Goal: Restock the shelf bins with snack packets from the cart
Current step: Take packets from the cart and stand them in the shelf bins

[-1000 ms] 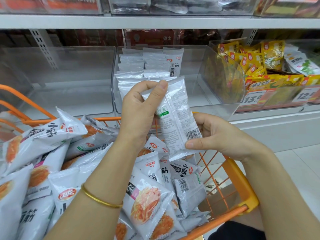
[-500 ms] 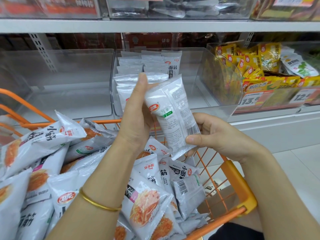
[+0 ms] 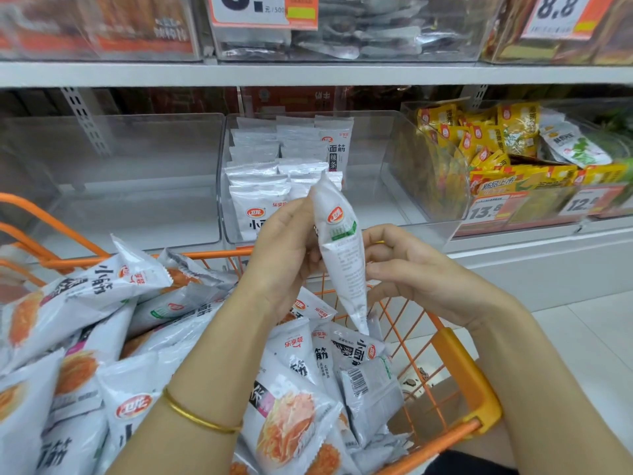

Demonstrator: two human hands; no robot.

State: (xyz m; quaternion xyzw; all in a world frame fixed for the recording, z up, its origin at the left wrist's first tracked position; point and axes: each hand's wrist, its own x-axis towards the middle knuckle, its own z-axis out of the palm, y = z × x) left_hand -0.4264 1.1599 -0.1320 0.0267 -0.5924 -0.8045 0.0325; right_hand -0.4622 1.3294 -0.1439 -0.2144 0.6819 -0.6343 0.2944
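A white snack packet (image 3: 342, 255) stands upright and edge-on above the orange cart (image 3: 474, 385). My left hand (image 3: 284, 255) grips its left side. My right hand (image 3: 418, 272) pinches its right edge with curled fingertips and thumb. The packet is just in front of the clear middle shelf bin (image 3: 394, 180), which holds upright rows of the same white packets (image 3: 274, 173) on its left side. Several more white packets (image 3: 102, 303) are heaped in the cart below my arms.
An empty clear bin (image 3: 137, 207) sits left of the middle one. On the right, another bin (image 3: 442, 173) is full of yellow packets, with price tags on its front. A shelf edge (image 3: 308, 73) runs overhead, with more stocked bins above it.
The packet has turned from showing its back face to edge-on and has risen a little. My left thumb has come off its top. The camera has moved closer to the shelf.
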